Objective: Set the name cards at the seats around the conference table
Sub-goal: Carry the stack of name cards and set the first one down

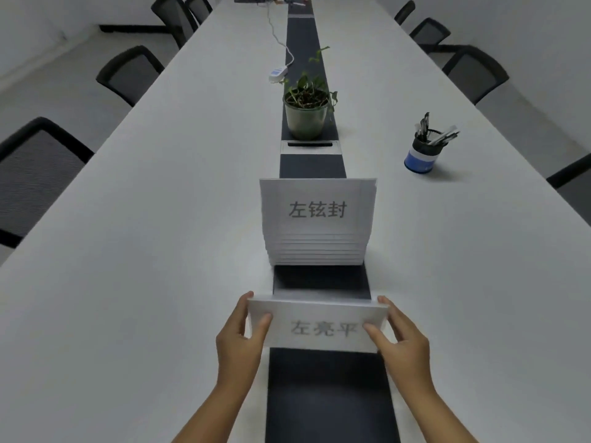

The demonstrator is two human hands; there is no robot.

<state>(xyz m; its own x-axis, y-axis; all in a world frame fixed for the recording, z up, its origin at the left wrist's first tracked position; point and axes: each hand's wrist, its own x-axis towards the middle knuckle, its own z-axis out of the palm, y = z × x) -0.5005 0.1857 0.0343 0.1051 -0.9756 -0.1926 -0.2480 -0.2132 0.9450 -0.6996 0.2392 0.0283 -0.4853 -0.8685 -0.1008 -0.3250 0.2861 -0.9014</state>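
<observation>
Hands pinch one white folded name card (319,324) at six o'clock over the dark centre strip (329,394) of the long white conference table (160,251): left hand (240,340) and right hand (399,343) at its ends. At twelve o'clock stands a white name-card stack (318,222), apparently nested; beyond, a green potted plant (307,110). At two o'clock, a blue-and-black pen cup (423,153).

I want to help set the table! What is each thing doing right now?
Held name card: upright, gripped at both ends.
Left hand: holds the card's left end.
Right hand: holds the card's right end.
Card stack: standing on the table, untouched.
Potted plant: upright on the dark strip.
Pen cup: upright, full of pens.
Chairs: pushed in, empty.
</observation>
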